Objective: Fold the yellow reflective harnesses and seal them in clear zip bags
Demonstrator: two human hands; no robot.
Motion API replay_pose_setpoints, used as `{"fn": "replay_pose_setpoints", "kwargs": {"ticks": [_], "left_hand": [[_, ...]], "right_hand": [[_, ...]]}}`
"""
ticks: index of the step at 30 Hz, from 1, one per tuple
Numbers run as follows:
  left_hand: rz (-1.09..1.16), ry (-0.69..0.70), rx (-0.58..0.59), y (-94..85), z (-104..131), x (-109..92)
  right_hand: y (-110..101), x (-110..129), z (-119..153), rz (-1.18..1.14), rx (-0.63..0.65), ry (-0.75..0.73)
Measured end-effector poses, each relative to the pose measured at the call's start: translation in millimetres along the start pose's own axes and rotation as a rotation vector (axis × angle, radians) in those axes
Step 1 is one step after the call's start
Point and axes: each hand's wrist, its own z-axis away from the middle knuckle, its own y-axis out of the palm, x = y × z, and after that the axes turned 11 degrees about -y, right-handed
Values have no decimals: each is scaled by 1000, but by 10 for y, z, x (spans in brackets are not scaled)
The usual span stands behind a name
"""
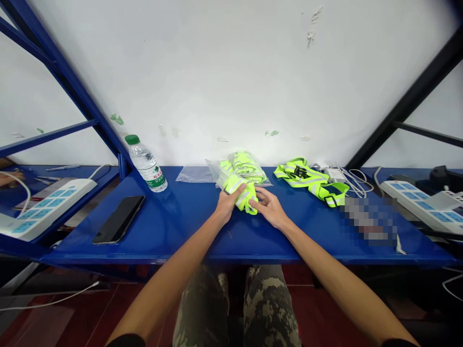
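Note:
A folded neon-yellow reflective strap bundle (246,198) is held between my two hands above the blue table. My left hand (228,202) is closed round its left side, thumb on top. My right hand (268,206) pinches its lower right side with thumb and fingers. A clear plastic bag (214,168) lies against the bundle's upper left end; whether the bundle is partly inside it is hard to tell. Just behind are bagged yellow straps (246,164). A flat clear bag (195,174) lies to the left. Loose yellow straps with black buckles (302,174) lie to the right.
A water bottle (148,164) with a green cap and a black phone (119,219) are on the left of the blue table (173,231). White cables (356,180) and a blurred item (371,221) are at the right. Power strips (423,200) and metal posts flank both sides.

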Motion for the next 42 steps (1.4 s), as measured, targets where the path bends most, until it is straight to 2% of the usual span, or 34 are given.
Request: {"fn": "replay_pose_setpoints", "kwargs": {"ticks": [4,9,16,19,24,30,36,42], "left_hand": [[65,-69,55,-26,-25,-4],[-30,-104,69,-106,-41,-10],[-105,-99,74,-97,34,-48],[-121,-76,76,-87,35,-31],[-159,-23,39,-101,-12,18],[-209,-3,47,-78,2,23],[-183,15,-41,-76,12,18],[-190,-11,-33,-117,-1,-10]], "right_hand": [[-42,-31,-21,55,-103,-33],[-97,-69,-32,70,-209,24],[-69,-99,-26,86,-187,-45],[-78,-111,-26,185,-204,-117],[-44,-63,3,349,-93,-198],[9,-77,32,315,-153,-233],[0,-16,59,301,-22,-230],[-15,54,68,149,86,-145]]}}
